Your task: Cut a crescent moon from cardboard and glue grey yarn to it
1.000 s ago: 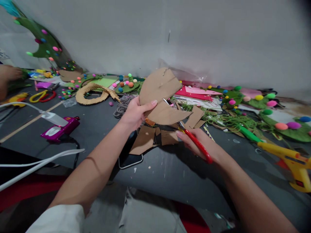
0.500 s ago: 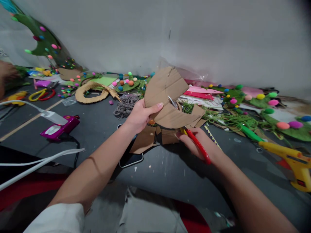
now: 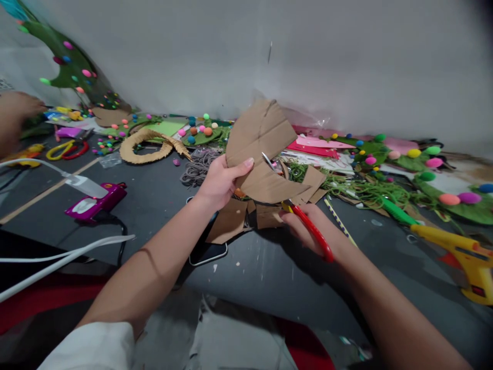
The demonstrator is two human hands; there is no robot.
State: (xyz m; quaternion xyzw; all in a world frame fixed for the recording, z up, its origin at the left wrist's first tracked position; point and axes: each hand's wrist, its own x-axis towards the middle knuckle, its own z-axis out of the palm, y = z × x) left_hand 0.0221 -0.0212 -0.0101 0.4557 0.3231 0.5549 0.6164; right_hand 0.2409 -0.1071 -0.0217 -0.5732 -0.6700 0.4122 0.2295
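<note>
A curved, crescent-like piece of brown cardboard [image 3: 256, 133] is held up above the table. My left hand [image 3: 221, 181] grips its left edge, thumb on the near face and the other fingers behind. My right hand [image 3: 304, 226] is closed on red and yellow scissors [image 3: 314, 231] below the cardboard's lower right part. One blade tip shows in the inner curve of the cardboard; the rest of the blades is mostly hidden behind it. Cut cardboard scraps [image 3: 227, 221] lie underneath, partly over a phone [image 3: 210, 254].
A yellow glue gun [image 3: 462, 252] lies at right, a purple device [image 3: 94, 205] with cables at left. Behind are grey yarn [image 3: 198, 167], a ring-shaped cardboard piece [image 3: 144, 149], green yarn [image 3: 358, 187] and pompom-covered felt. Another person's hand [image 3: 19, 121] is at far left.
The cardboard has shifted slightly left and turned a little in my left hand, with its right end lower. The other person's hand has moved further into view.
</note>
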